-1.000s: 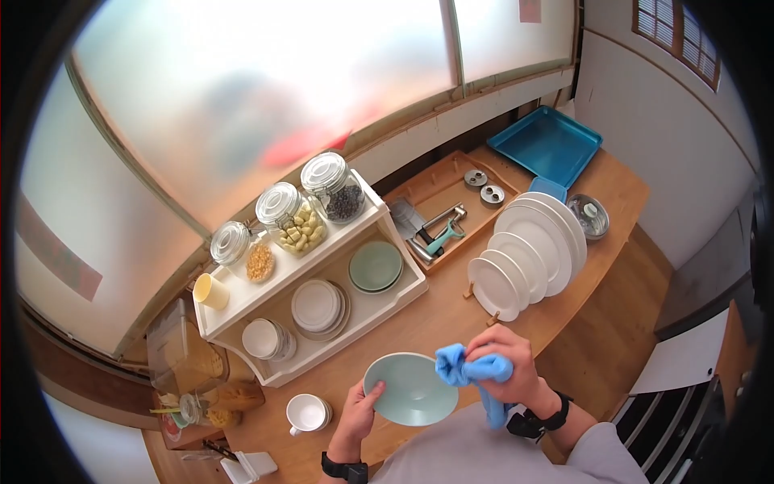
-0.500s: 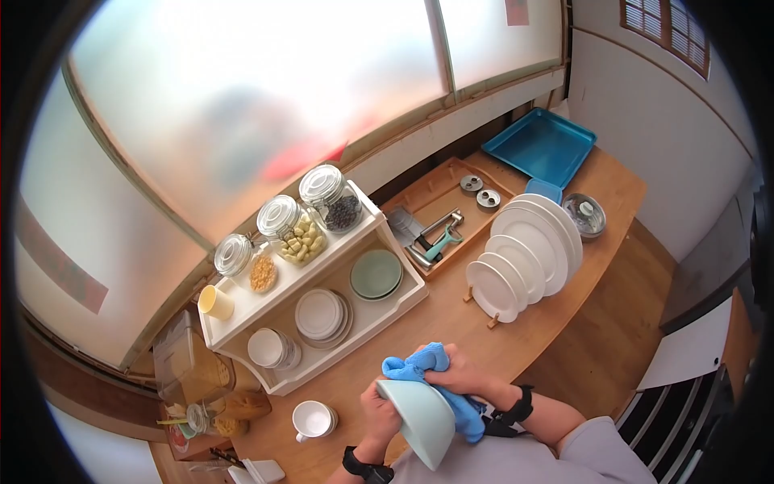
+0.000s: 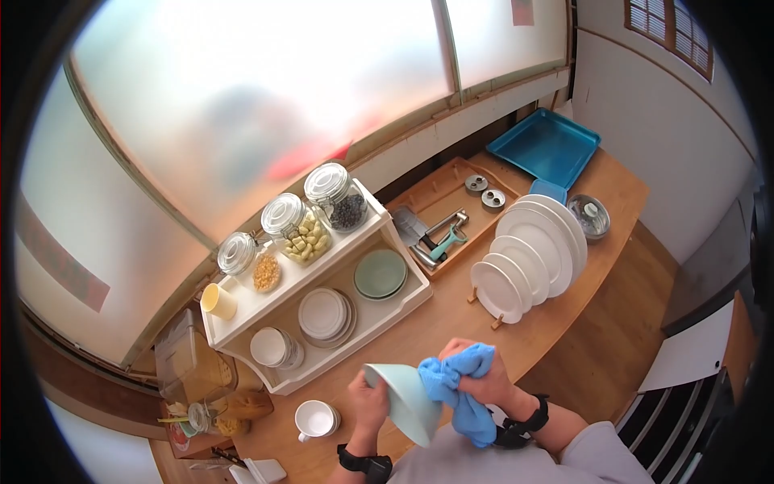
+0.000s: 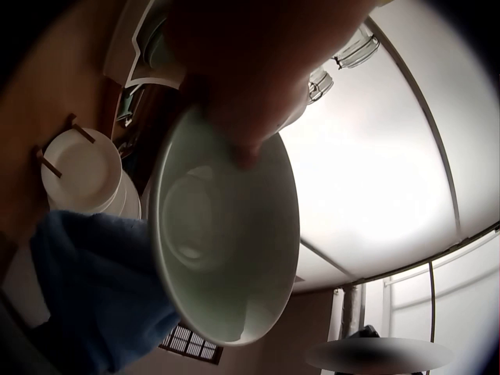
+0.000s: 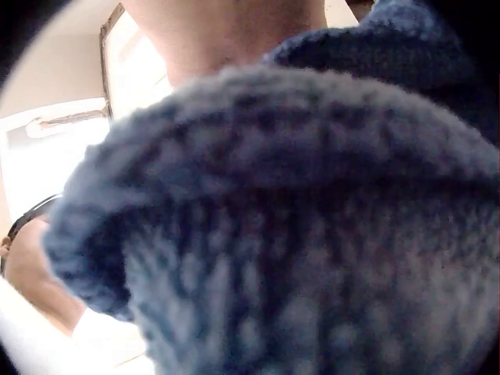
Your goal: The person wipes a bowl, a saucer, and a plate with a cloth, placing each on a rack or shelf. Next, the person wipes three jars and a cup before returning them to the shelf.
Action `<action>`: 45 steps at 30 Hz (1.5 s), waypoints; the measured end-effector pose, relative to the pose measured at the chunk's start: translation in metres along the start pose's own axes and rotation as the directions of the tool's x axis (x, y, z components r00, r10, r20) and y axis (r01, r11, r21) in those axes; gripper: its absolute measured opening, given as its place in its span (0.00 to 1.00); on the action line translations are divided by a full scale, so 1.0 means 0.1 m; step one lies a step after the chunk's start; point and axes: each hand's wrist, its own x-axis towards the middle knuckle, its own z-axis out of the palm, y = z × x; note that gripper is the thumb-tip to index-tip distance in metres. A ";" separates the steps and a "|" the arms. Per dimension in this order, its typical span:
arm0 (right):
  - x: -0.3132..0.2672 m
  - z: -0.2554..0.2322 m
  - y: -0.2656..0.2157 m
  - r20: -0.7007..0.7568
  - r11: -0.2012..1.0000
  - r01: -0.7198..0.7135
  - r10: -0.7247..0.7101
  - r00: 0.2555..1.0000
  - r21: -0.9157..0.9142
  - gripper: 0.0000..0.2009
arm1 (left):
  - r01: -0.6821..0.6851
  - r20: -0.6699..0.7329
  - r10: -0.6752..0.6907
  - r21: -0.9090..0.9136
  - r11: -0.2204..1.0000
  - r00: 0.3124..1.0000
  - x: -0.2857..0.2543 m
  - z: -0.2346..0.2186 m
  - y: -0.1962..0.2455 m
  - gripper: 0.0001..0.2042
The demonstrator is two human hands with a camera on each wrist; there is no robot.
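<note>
Blue cloth (image 5: 305, 250) crowded right wrist view

Blurred, it hid whatever lay behind. Its folds also partly covered the right hand (image 3: 493, 385). The left wrist view's top edge cut off the left hand (image 4: 242, 70). The frosted window (image 3: 347, 48) blurred the shapes (image 3: 246, 125) behind.

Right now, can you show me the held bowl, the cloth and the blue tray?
Held bowl (image 4: 226, 242), left wrist view: its inside surface.
Cloth (image 3: 474, 419), head view: its lower part.
Blue tray (image 3: 546, 147), head view: middle of its base.
</note>
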 end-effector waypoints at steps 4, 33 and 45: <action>0.11 0.03 0.10 -0.092 0.998 -0.060 0.058 0.994 -0.027 0.08 | -0.009 0.182 0.012 -0.017 1.000 0.983 -0.05 0.08 -0.02 0.05; 0.07 0.22 0.67 0.385 0.199 0.372 0.028 0.922 -0.906 0.09 | 0.124 -0.063 -0.139 -0.197 0.972 0.988 0.09 0.35 -0.09 0.09; 0.18 -0.27 0.66 0.244 0.303 0.308 -0.229 0.942 -0.902 0.14 | 0.285 0.167 -0.281 -0.001 0.958 0.945 0.45 0.19 -0.46 0.13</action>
